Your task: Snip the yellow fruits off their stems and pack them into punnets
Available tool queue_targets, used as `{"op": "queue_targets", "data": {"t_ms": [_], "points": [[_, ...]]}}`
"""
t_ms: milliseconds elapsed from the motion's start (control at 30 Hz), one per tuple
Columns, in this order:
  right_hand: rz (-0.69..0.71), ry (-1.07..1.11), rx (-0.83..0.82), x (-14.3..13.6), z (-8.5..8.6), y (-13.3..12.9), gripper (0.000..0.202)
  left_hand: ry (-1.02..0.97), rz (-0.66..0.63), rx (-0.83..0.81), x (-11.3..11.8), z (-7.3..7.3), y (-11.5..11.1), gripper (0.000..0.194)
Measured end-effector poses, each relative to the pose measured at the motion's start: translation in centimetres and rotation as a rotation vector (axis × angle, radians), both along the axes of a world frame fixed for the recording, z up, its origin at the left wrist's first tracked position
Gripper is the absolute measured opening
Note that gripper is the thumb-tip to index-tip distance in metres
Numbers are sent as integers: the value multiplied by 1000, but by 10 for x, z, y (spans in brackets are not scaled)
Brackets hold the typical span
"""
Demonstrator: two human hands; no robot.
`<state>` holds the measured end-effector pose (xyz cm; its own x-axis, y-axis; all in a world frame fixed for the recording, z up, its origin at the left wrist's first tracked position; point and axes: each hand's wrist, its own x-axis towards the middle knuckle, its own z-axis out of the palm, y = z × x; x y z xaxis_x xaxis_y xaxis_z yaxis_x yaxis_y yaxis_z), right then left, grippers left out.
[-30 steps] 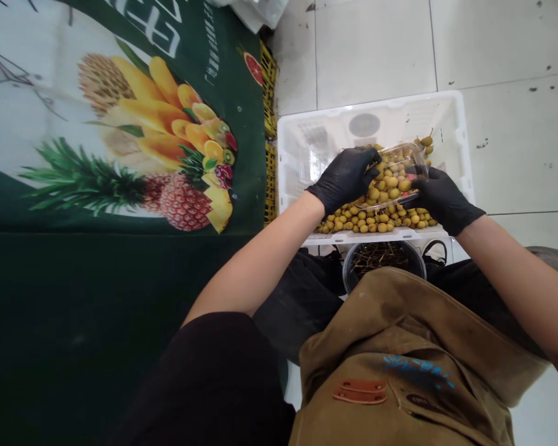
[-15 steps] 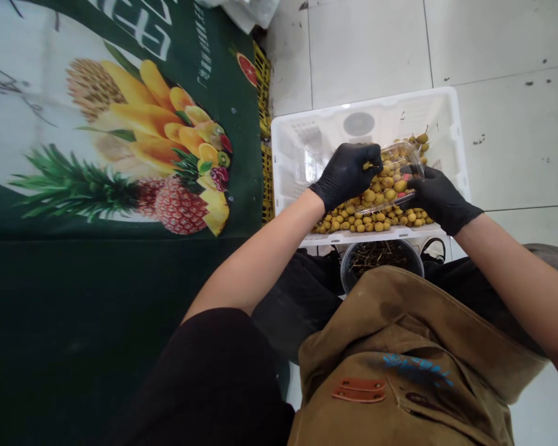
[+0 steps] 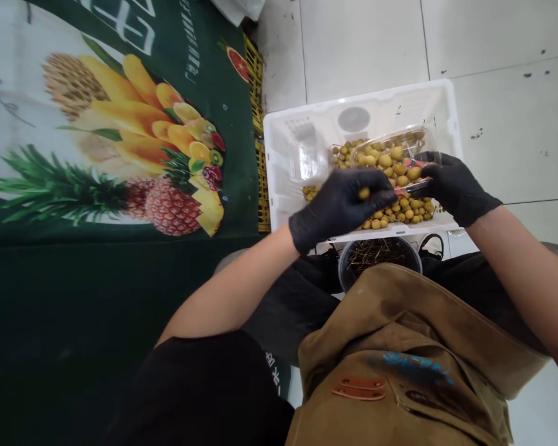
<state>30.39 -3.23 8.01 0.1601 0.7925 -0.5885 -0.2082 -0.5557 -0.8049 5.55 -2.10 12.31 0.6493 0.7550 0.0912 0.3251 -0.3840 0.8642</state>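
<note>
Your left hand has just dropped back from the clear tub toward the crate's near edge, center frame, curled with 1 round yellow fruit at its fingers; that leaves the tub supported by your right hand, closed on its right end. Tub sits right of center, tilted, part full of fruit, over more loose fruit inside the white crate. Hard to read: red-pink bit by your right fingertips, can't tell what. Left glove covers some crate fruit; bucket below is partly hidden.
</note>
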Motion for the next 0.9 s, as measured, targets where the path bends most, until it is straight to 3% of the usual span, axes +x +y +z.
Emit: {"op": "queue_targets", "data": {"t_ms": [100, 167, 300, 433, 600, 733, 900], "points": [[-14, -22, 12, 4, 2, -2, 20, 59, -245, -113, 7, -15, -34, 38], [5, -33, 28, 5, 1, -4, 19, 98, -309, -149, 9, -31, -47, 40], [49, -57, 42, 6, 3, -9, 14, 24, -91, -285, 11, -51, -51, 45], [-38, -52, -6, -1, 15, -11, 21, -114, 196, -603, 16, -59, -46, 51], [-89, -82, -23, -6, 22, -12, 24, -175, 286, -777, 23, -53, -49, 50], [-50, -74, 29, 1, 10, -14, 17, -197, 324, -725, 21, -36, -47, 65], [30, -59, 53, 0, -6, -18, 22, -246, 438, -620, 14, -23, -20, 79]]}}
